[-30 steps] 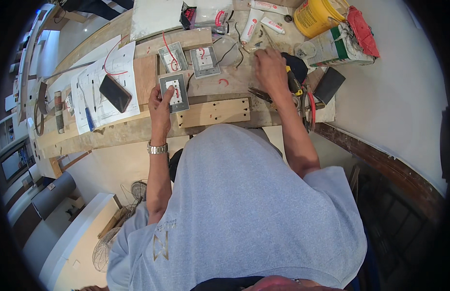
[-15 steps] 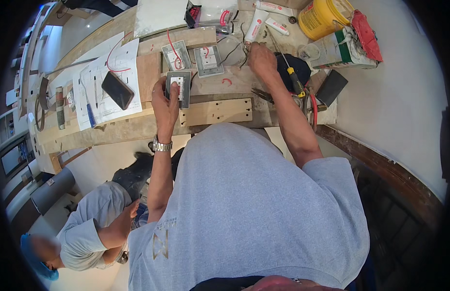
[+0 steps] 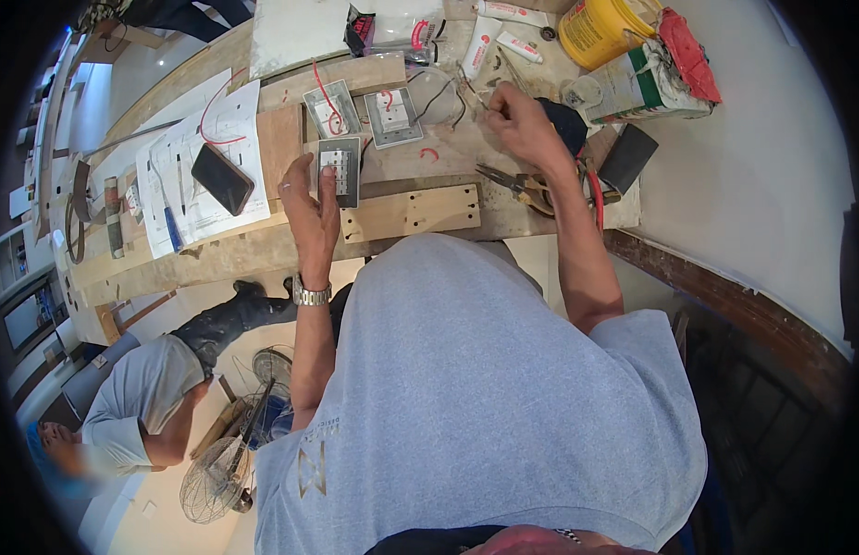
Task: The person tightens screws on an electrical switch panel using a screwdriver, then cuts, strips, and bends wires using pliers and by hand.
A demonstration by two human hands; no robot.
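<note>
My left hand [image 3: 311, 205] lies at the left edge of a grey-framed switch or socket plate [image 3: 352, 191], which has white modules in its middle. The thumb rests over the plate's front, while the fingers are spread beside its edge. Two similar plates, one on the left [image 3: 316, 99] and one on the right [image 3: 407, 132], lie just beyond it, with red wire on them. Farther right, my right hand [image 3: 531, 132] is closed, its thumb and fingers pinched by a thin strand or rod [image 3: 474, 93]. I cannot make out what they hold.
Pliers [image 3: 531, 196] lie right of a wooden block with holes [image 3: 420, 211]. White tubes [image 3: 480, 46], a yellow bucket [image 3: 591, 35] and a rectangular can [image 3: 624, 88] stand farther off. A phone [image 3: 223, 178] rests on paper drawings [image 3: 161, 222]. Another person [image 3: 142, 398] is at lower left.
My left fingers have loosened around the plate, whose visible face looks different. My right hand has drawn slightly back and right, now covering where the screwdriver handle showed. The other person has shifted left.
</note>
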